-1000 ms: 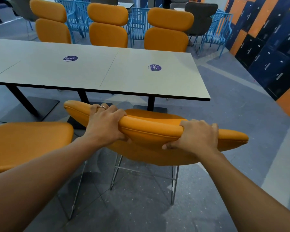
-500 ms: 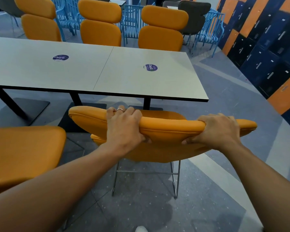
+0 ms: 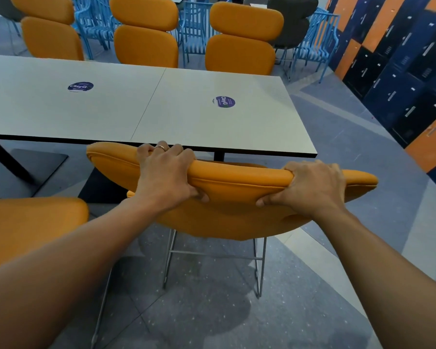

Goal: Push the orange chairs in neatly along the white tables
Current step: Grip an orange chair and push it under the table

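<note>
An orange chair with thin metal legs stands right in front of me, its back top close to the near edge of the white table. My left hand grips the backrest top left of centre, fingers curled over it. My right hand grips the same backrest toward its right end. The chair's seat is mostly hidden behind the backrest, under the table edge. A second orange chair stands at my lower left, partly behind my left arm.
Three orange chairs line the table's far side. Blue slatted chairs and a dark chair stand behind them. Blue and orange lockers fill the right wall. A black table base sits on the grey floor at left.
The chair I hold has moved forward toward the table, its backrest now reaching the table's near edge. Both hands keep their grip on the backrest.
</note>
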`<state>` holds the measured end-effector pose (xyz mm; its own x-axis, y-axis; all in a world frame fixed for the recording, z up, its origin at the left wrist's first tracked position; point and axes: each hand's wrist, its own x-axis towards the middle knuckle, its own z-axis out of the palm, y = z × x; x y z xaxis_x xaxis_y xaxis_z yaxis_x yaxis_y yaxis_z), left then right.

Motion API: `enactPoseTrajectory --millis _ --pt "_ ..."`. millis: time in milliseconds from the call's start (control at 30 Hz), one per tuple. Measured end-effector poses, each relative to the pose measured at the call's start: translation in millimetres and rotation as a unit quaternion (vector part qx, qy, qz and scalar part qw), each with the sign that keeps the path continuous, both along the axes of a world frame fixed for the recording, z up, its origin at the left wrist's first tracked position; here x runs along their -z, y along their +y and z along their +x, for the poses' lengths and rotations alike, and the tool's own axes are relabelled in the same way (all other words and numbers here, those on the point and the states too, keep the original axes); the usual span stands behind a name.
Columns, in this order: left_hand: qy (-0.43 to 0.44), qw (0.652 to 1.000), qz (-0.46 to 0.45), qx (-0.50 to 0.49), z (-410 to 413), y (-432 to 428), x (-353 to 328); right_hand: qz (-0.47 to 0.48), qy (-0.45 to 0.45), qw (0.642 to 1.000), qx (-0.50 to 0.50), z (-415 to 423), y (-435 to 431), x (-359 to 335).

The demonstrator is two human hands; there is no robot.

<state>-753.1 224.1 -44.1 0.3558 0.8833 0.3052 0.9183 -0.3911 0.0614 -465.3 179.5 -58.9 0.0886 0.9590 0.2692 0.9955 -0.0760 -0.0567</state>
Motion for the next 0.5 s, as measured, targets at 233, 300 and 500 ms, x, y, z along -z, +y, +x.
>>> enactPoseTrajectory --millis 233,300,500 --pt "0.016 1.0 -0.012 0.0 -9 39 -1 0.013 0.0 1.0 -0.003 -12 30 -1" --pt "0.018 1.0 -0.019 -0.004 -10 50 -2 0.018 -0.005 1.0 0.0 -14 40 0" --pt "0.018 0.999 -0.029 -0.006 -12 82 -2 0.016 -0.02 1.0 0.012 -20 68 -1"
